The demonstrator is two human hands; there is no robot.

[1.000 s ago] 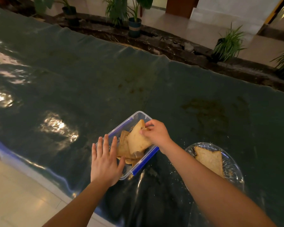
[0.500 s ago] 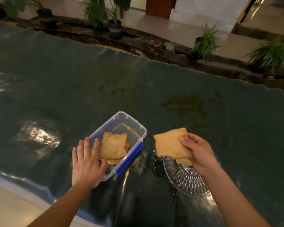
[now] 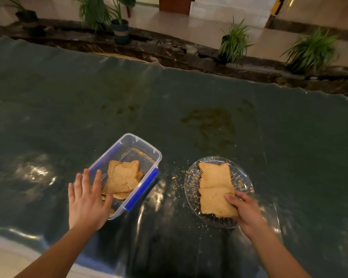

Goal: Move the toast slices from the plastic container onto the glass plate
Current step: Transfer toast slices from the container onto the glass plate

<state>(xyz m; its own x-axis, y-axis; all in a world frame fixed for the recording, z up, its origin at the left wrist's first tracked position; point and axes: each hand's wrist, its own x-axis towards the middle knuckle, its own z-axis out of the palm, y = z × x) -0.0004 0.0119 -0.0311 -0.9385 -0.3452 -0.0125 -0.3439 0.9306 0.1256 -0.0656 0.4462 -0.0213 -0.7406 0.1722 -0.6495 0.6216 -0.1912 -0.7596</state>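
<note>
head view: only camera, looking down at the dark green sheet point(image 3: 189, 101) covering the table
plastic container point(image 3: 149, 149): clear, blue clips on its long sides, sits at about 8 o'clock of frame centre, long axis running 1 to 7 o'clock
toast in container point(image 3: 123, 175): a few slices stacked at the near end, top one roughly flat; far end of the box holds only crumbs
left hand point(image 3: 86, 201): fingers spread and straight, palm down over the container's near corner at 7 o'clock of the box; thumb lies by the rim, nothing gripped; cannot tell how firmly it presses
glass plate point(image 3: 243, 177): clear cut glass, at 3 o'clock of the container, well apart from it
far toast slice point(image 3: 214, 174): lies flat on the plate, toward 12 o'clock
near toast slice point(image 3: 215, 201): lies toward 6 o'clock on the plate, its far edge touching the far slice
right hand point(image 3: 247, 211): closed on the near slice's corner at 4 o'clock, fingers on top of the bread, thumb hidden underneath; hand overlaps the plate rim
crumbs point(image 3: 179, 175): scattered on the sheet between container and plate, more on the plate itself
potted plants point(image 3: 233, 41): several along the floor edge past the table, 12 o'clock
</note>
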